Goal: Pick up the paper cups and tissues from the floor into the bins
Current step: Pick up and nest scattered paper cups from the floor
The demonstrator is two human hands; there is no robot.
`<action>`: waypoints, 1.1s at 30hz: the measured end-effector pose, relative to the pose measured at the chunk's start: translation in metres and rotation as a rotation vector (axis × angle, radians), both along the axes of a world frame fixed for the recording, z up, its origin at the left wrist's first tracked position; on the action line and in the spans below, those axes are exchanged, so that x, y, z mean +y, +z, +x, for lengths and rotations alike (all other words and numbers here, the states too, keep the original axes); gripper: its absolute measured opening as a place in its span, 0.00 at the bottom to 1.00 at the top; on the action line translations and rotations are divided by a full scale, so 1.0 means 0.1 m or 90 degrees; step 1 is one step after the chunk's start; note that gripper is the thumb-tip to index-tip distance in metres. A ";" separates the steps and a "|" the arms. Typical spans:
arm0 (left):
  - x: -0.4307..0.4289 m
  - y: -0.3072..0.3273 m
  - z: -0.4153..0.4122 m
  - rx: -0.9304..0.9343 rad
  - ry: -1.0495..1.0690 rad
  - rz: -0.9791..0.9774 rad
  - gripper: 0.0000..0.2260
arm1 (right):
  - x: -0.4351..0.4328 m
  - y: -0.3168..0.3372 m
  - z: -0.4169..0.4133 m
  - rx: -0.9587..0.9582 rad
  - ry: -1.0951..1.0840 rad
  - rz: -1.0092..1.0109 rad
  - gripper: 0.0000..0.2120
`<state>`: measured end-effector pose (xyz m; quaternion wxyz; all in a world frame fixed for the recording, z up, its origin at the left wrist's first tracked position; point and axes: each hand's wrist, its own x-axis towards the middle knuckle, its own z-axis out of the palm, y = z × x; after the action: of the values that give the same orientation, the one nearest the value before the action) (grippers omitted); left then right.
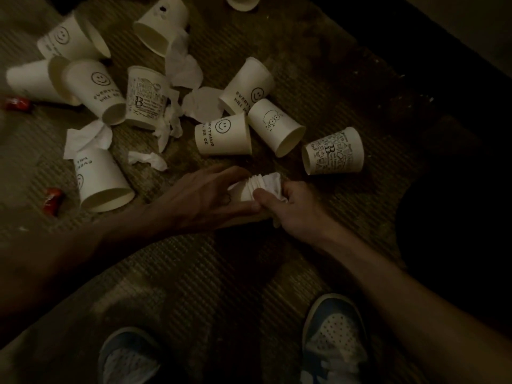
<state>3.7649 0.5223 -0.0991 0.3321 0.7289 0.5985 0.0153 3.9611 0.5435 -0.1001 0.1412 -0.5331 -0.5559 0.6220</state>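
Note:
Several white paper cups lie tipped over on the dim carpet, among them a smiley cup (224, 134), a doodle-printed cup (335, 151) and a cup at the left (102, 181). Crumpled tissues (182, 65) (88, 137) (148, 159) lie between them. Low in the middle, my left hand (202, 198) curls round a small white paper cup (240, 193). My right hand (293, 209) grips a wad of tissue (270, 181) pressed against that cup. No bin is in view.
Two red wrappers (52, 200) (16, 103) lie at the left. My blue-and-white shoes (335, 336) (130, 356) stand at the bottom. The right side and the top right corner are too dark to make out.

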 end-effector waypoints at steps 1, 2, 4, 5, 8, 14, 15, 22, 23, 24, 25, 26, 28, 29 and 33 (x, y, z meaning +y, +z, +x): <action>0.00 0.02 0.02 -0.022 0.017 -0.003 0.40 | 0.00 0.02 -0.01 -0.004 0.003 -0.002 0.12; 0.01 0.03 0.05 -0.038 0.030 -0.003 0.40 | 0.01 0.05 -0.01 -0.004 -0.001 -0.006 0.14; 0.03 0.08 0.08 -0.061 0.053 0.005 0.40 | 0.02 0.11 -0.02 0.007 -0.019 -0.013 0.15; 0.04 0.10 0.09 -0.066 0.057 0.012 0.40 | 0.02 0.14 -0.01 0.010 -0.027 -0.012 0.15; 0.08 0.16 0.10 -0.067 0.050 0.036 0.39 | 0.06 0.21 0.05 0.002 -0.055 -0.017 0.16; 0.14 0.34 0.00 -0.078 0.070 0.044 0.35 | 0.20 0.43 0.39 -0.015 -0.119 0.039 0.13; 0.15 0.37 0.02 -0.089 0.055 0.053 0.35 | 0.19 0.47 0.41 -0.013 -0.110 0.048 0.12; 0.20 0.55 0.34 -0.111 -0.040 0.081 0.38 | 0.10 0.75 0.51 0.056 -0.110 0.089 0.02; 0.21 0.57 0.39 -0.108 -0.046 0.083 0.40 | 0.08 0.78 0.53 0.064 -0.117 0.084 0.02; 0.22 0.59 0.45 -0.110 -0.050 0.089 0.42 | 0.06 0.81 0.55 0.065 -0.118 0.084 0.02; 0.23 0.61 0.53 -0.115 -0.053 0.091 0.44 | 0.04 0.85 0.56 0.056 -0.118 0.091 0.02; 0.24 0.64 0.59 -0.126 -0.052 0.084 0.46 | 0.02 0.88 0.57 0.045 -0.118 0.104 0.02; 0.28 0.70 0.68 -0.157 -0.052 0.073 0.44 | 0.00 0.96 0.60 0.030 -0.126 0.124 0.02; 0.30 0.73 0.72 -0.174 -0.055 0.077 0.41 | 0.00 1.02 0.62 0.023 -0.133 0.129 0.03; 0.44 0.97 0.85 -0.213 -0.054 0.124 0.38 | 0.06 1.33 0.81 -0.008 -0.164 0.173 0.09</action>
<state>3.8496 0.5658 -0.0020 0.3549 0.7696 0.4993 0.1801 4.0418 0.5496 0.0326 0.2870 -0.5793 -0.5631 0.5147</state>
